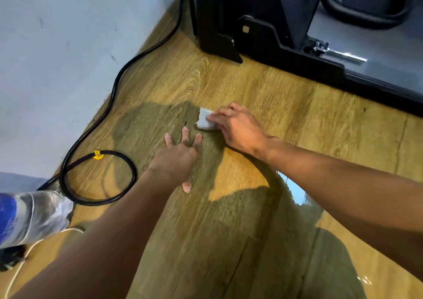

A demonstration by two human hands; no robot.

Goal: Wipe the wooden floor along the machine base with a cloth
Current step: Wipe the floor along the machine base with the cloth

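Single head-worn wide-angle view, forward and down, close over wooden floor (286, 106) by machine base (297, 63).

Bare left forearm (103, 237) and left grip (177, 159), bare right forearm (343, 179) and right grip (238, 128), short nails.
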